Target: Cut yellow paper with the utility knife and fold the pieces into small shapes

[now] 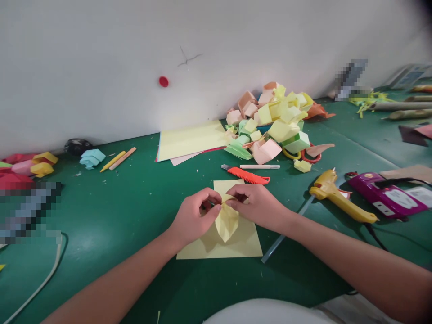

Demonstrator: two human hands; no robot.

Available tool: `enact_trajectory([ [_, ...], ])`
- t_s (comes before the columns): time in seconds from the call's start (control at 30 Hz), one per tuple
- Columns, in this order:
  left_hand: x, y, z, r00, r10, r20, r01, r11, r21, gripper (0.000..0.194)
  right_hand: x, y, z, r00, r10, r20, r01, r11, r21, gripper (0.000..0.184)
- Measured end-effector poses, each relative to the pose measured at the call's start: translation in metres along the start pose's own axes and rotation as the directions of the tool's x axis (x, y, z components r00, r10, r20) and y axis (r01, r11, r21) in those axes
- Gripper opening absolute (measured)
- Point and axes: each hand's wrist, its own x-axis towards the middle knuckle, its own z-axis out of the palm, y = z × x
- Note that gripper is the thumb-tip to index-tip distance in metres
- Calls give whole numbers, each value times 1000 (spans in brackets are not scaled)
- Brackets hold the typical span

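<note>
Over a sheet (248, 245), folded paper (227, 224) points near, long from far to near; left hand (195, 215) and right hand (259, 203) pinch its far end.

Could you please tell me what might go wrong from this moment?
The creased yellow paper pinched by the left hand and right hand could tear. The right forearm crosses above the glue stick at the glue gun, so a sideways move might drag both. The red cutter lies just beyond the hands; a forward reach could brush it.
</note>
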Motion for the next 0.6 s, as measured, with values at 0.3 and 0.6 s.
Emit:
enact_trajectory([
  [0.3,1,-2,1,1000,-4,5,4,998,-57,15,1,-1,-1,1000,0,-25,2,998,65,15],
  [0.6,2,-4,4,1000,-19,-5,19,999,-30,8,2,-6,-1,1000,-7,-29,10,994,106,17],
])
